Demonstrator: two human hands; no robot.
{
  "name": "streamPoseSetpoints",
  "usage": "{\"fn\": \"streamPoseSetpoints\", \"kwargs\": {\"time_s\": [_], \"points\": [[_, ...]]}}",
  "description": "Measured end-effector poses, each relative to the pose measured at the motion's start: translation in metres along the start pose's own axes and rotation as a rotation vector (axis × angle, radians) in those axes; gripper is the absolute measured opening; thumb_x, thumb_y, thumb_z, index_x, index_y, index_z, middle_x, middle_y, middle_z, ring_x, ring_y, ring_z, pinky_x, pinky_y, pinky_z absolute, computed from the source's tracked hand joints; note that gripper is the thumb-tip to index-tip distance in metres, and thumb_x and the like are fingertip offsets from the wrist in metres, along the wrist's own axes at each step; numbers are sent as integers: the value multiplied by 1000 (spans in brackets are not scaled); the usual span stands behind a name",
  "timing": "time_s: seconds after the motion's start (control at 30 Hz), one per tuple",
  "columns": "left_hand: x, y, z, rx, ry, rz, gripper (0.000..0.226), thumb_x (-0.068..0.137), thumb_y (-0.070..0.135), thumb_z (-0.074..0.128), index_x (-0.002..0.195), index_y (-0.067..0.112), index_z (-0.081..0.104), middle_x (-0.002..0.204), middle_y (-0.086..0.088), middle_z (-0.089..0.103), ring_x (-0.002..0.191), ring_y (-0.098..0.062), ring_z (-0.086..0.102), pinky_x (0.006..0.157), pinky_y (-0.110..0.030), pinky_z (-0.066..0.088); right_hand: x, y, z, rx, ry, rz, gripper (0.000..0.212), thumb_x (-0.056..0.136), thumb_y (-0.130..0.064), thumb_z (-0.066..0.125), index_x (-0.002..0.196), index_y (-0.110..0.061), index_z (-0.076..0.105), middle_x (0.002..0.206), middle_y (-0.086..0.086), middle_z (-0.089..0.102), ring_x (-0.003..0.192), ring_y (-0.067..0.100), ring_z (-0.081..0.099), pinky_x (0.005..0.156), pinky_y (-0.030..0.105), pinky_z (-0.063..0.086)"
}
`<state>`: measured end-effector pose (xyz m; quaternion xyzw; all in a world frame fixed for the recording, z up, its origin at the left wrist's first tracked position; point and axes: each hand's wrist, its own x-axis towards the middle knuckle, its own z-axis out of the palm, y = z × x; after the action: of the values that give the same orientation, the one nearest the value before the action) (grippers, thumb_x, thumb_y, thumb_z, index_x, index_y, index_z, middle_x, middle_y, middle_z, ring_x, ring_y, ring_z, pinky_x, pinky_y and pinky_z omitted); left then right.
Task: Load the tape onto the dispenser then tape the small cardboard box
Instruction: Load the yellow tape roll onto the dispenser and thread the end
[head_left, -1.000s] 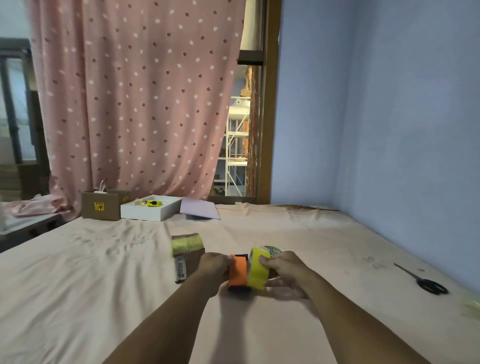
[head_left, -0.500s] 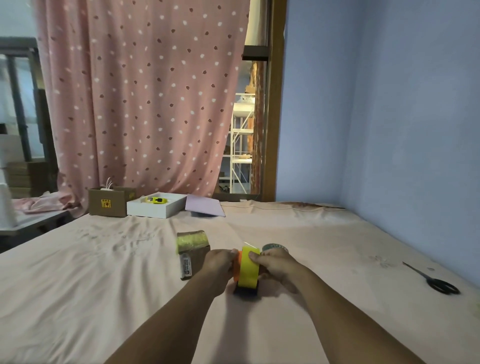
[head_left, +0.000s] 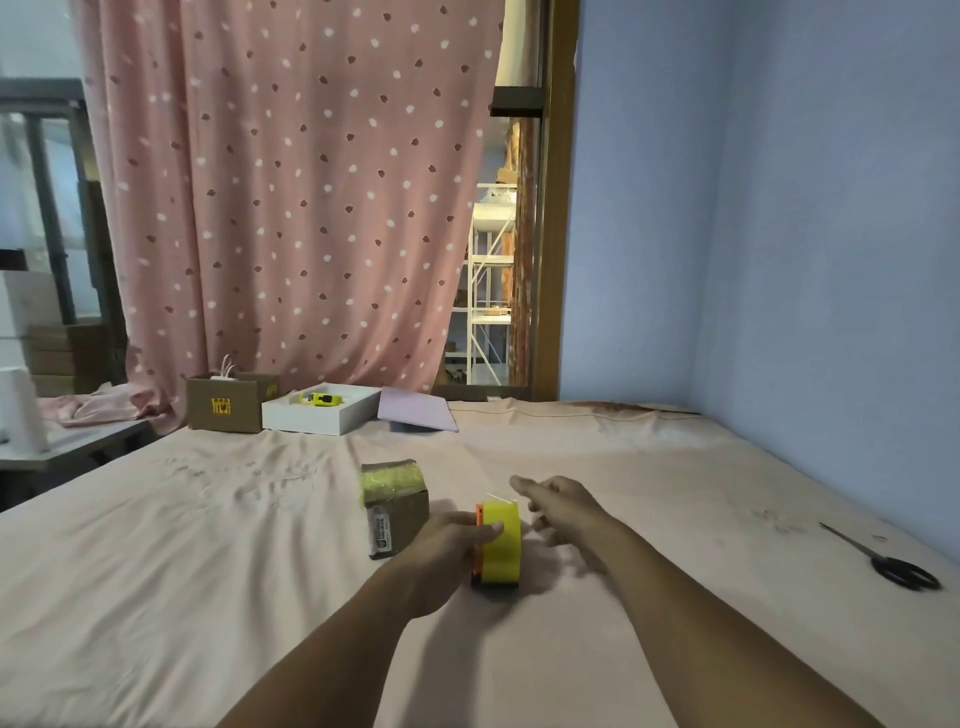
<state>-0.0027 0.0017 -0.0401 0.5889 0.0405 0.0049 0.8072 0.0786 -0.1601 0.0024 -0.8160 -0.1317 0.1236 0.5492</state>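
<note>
L hand (head_left: 457, 540) grips orange dispenser (head_left: 478, 535) w/ yellow tape (head_left: 503, 543) on bed (head_left: 208, 571); R hand (head_left: 558, 506) loose beside it; small cardboard box (head_left: 396, 506) just left; scissors (head_left: 893, 564) nr right edge.

Pink-sheeted bed (head_left: 208, 597): small box (head_left: 397, 512), scissors (head_left: 904, 571).

Two bare arms coming up from the bottom edge, nothing worn on either.
The left hand (head_left: 457, 540) and right hand (head_left: 558, 506) carry no gloves, and there's no ring, watch or band to be made out. Both forearms are uncovered all the way down to the frame edge, no sleeve or cuff showing. The right hand's fingers are slightly blurred.
</note>
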Motion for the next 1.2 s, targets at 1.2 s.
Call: {"fn": "streamPoseSetpoints", "kwargs": {"time_s": [1.2], "points": [[-5, 2, -1, 241, -15, -21, 21, 87, -8, 66, 107, -3, 71, 93, -12, 73, 83, -21, 71, 76, -30, 60, 15, -48, -2, -505, -210, -2, 25, 90, -1, 61, 111, 4, 73, 94, 12, 65, 79, 18, 63, 70, 34, 56]]}}
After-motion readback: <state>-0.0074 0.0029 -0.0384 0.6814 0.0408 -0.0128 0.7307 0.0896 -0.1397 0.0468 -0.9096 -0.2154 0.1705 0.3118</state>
